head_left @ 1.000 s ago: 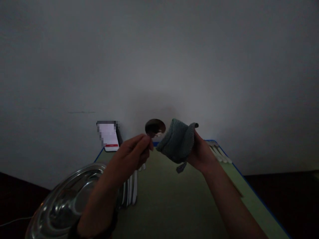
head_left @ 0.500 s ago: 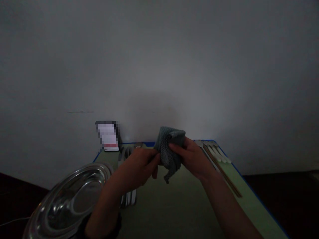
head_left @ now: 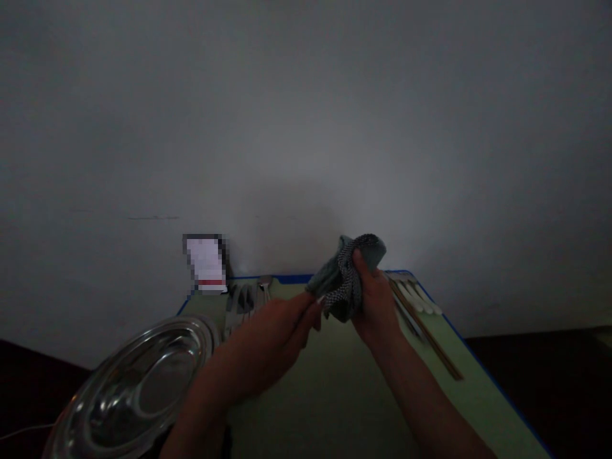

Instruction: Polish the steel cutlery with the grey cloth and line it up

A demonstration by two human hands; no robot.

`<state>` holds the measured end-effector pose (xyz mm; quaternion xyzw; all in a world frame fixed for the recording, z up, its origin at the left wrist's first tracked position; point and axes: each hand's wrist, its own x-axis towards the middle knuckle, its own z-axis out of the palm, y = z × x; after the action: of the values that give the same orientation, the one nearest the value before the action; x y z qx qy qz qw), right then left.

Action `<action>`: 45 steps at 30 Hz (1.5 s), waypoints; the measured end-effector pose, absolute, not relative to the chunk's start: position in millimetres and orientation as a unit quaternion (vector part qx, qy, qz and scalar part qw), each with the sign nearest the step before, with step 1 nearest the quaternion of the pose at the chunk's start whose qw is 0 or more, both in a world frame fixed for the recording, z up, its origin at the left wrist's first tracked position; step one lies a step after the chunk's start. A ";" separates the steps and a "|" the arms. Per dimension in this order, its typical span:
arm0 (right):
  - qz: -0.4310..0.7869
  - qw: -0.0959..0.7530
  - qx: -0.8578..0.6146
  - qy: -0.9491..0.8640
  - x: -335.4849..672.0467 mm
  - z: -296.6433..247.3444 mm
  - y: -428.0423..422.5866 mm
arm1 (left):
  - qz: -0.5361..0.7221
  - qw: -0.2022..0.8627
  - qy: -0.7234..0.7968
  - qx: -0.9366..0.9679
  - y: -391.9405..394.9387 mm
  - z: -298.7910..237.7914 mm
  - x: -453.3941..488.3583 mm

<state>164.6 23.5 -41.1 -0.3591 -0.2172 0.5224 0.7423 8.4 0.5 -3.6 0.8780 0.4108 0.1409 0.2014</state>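
A grey-green cloth (head_left: 349, 274) with a dotted weave is bunched up above the middle of the table. My right hand (head_left: 375, 299) grips it from the right, thumb pressed on top of the folds. At the cloth's lower left edge, my left hand (head_left: 282, 331) is closed in a pinch. A small pale bit shows by those fingertips, too little to name; whatever lies inside the folds is hidden.
On the green table (head_left: 335, 395), a shiny metal basin (head_left: 143, 382) stands at the left. Several metal cutlery pieces (head_left: 243, 299) lie behind my left hand. Chopsticks (head_left: 435, 341) and white-handled cutlery (head_left: 423, 299) lie along the right. A phone (head_left: 206, 262) leans on the wall.
The cloth and my right hand have moved right and slightly up, and the cloth is folded differently. My left hand has shifted a little to the right, its fingers still pinched.
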 end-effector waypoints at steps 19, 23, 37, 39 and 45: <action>0.469 0.797 -0.310 -0.220 164.3 -38.2 26.6 | 0.143 0.147 0.391 0.897 1.0 -12.5 15.9; 0.398 0.825 -0.321 -0.242 176.1 -35.2 28.6 | 0.152 0.213 0.388 0.884 -2.7 1.3 6.3; 0.512 0.763 -0.350 -0.183 148.5 -38.5 16.9 | 0.117 0.232 0.326 0.909 1.2 -8.1 17.1; 0.534 0.738 -0.373 -0.178 141.3 -39.3 12.2 | 0.131 0.207 0.340 0.908 5.1 -13.2 19.0; 0.581 0.707 -0.367 -0.167 134.3 -39.4 6.5 | 0.143 0.186 0.380 0.895 7.2 -13.2 19.4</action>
<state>134.3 6.5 -39.4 -0.3672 -0.1668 0.5806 0.7072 19.4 7.2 -13.2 0.8948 0.3799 0.1434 0.1856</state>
